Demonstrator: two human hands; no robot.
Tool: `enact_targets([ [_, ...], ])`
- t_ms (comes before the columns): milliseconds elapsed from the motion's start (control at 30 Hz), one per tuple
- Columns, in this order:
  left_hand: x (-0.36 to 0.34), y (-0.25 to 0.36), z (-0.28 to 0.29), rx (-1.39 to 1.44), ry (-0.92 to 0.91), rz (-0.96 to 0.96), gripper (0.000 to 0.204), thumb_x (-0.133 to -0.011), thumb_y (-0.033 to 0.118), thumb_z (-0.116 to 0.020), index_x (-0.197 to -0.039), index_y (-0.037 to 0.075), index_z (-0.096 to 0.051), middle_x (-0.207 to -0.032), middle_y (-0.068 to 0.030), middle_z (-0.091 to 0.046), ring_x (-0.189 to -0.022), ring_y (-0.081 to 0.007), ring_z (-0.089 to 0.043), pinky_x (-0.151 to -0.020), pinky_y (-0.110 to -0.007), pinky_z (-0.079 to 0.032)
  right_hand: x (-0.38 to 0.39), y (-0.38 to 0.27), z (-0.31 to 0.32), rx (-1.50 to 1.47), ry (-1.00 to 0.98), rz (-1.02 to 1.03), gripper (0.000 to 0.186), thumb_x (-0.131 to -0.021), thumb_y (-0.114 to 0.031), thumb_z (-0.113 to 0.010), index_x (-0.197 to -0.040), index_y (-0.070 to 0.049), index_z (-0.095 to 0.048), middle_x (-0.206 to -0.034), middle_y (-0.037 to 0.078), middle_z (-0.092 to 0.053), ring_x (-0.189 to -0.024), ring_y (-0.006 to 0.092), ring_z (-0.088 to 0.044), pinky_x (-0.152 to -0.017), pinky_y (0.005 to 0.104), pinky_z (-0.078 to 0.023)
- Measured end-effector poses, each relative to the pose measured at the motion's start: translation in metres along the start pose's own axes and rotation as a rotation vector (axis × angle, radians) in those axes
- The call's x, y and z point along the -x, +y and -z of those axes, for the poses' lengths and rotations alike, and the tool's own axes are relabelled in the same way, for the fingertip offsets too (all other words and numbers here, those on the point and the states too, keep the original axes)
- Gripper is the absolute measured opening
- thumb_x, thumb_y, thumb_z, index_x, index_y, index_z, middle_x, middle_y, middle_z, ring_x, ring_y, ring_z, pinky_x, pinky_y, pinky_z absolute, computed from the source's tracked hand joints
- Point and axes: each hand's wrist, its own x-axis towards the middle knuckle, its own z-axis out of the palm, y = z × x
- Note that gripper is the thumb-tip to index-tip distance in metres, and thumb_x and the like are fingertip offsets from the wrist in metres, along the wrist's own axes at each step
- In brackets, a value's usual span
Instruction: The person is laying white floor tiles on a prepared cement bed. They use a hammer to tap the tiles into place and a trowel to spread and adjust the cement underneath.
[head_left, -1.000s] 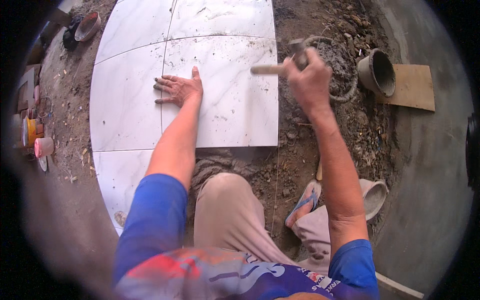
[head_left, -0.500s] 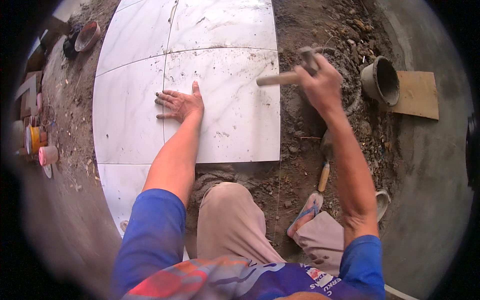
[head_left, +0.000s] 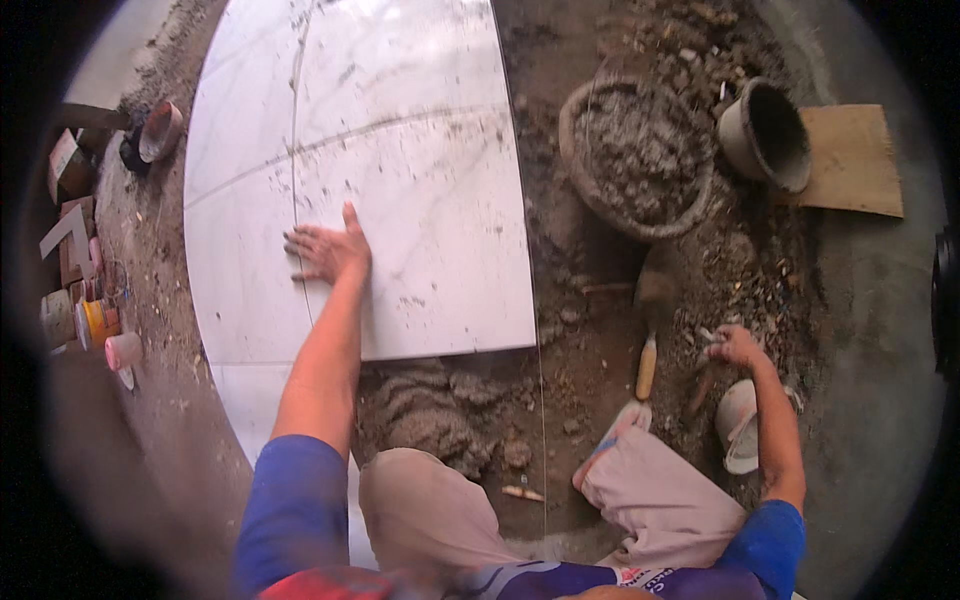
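Note:
My left hand (head_left: 335, 250) lies flat with spread fingers on a large white marbled floor tile (head_left: 430, 250), its fingertips across the joint to the tile on the left. My right hand (head_left: 738, 346) is low at the right over the soil, closed around the head end of a hammer, whose brown handle (head_left: 702, 388) points downward and is blurred. Left of that hand, a trowel with a wooden handle (head_left: 647, 368) rests on the ground, blade away from me. Wet mortar (head_left: 430, 405) is spread in front of the tile's near edge.
A round basin (head_left: 572, 150) full of mortar stands right of the tiles. Beyond it are a tilted bucket (head_left: 735, 140) and a board (head_left: 860, 160). A white pail (head_left: 740, 425) sits beside my right forearm. A thin string (head_left: 543, 440) runs along the tile edge. Several containers stand far left.
My right hand has carried the hammer from beside the tile's right edge down and right toward the ground, uncovering the mortar basin. My left hand stays on the tile; the view has shifted.

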Motion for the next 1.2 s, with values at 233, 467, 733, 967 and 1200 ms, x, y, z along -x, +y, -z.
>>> enact_targets([
  [233, -0.037, -0.028, -0.006, 0.007, -0.058, -0.077, 0.115, -0.086, 0.081, -0.040, -0.156, -0.006, -0.010, -0.165, -0.0255, -0.005, -0.153, -0.0390, -0.003, -0.115, -0.071, -0.002, 0.071, -0.023, -0.061, 0.496, 0.494, 0.318, 0.050, -0.089, -0.028, -0.070, -0.131, -0.004, -0.057, -0.127, 0.019, -0.059, -0.119, 0.0371, -0.055, -0.102, 0.0485, -0.041],
  [467, 0.176, -0.191, 0.111, 0.285, -0.380, -0.361, 0.082, -0.104, 0.042, -0.047, -0.150, -0.017, -0.013, -0.160, -0.0350, -0.010, -0.151, -0.0426, -0.010, -0.124, -0.044, -0.008, 0.066, -0.099, -0.167, -0.048, 0.439, 0.164, 0.059, -0.092, -0.035, -0.065, -0.137, 0.000, -0.048, -0.122, 0.025, -0.061, -0.120, 0.0414, -0.055, -0.103, 0.0511, -0.041],
  [733, 0.389, -0.428, 0.535, -0.314, -0.971, 0.330, 0.074, -0.094, 0.038, -0.062, -0.147, -0.005, -0.034, -0.146, -0.0299, -0.043, -0.138, -0.0397, -0.039, -0.117, -0.044, -0.028, 0.160, -0.105, -0.116, -0.613, 0.264, -0.059, 0.037, -0.082, -0.031, -0.070, -0.099, -0.001, -0.056, -0.089, 0.028, -0.064, -0.087, 0.0495, -0.062, -0.074, 0.0544, -0.047],
  [967, 0.387, -0.353, 0.630, -0.382, -0.837, 0.227, 0.085, -0.096, 0.042, -0.059, -0.151, -0.011, -0.022, -0.146, -0.0343, -0.042, -0.135, -0.0423, -0.046, -0.113, -0.042, -0.036, 0.428, 0.042, -0.062, -0.692, 0.240, -0.320, 0.039, -0.089, -0.034, -0.073, -0.096, 0.001, -0.057, -0.081, 0.016, -0.058, -0.074, 0.0290, -0.056, -0.071, 0.0430, -0.046],
  [1200, 0.356, -0.131, 0.526, 0.143, -0.879, -0.025, 0.087, -0.097, 0.039, -0.060, -0.152, -0.012, -0.016, -0.151, -0.0348, -0.035, -0.144, -0.0387, -0.036, -0.118, -0.039, -0.029, 0.593, 0.146, -0.018, -0.500, -0.325, -0.652, 0.039, -0.084, -0.031, -0.076, -0.099, 0.002, -0.062, -0.085, 0.018, -0.068, -0.081, 0.0327, -0.066, -0.074, 0.0465, -0.051],
])
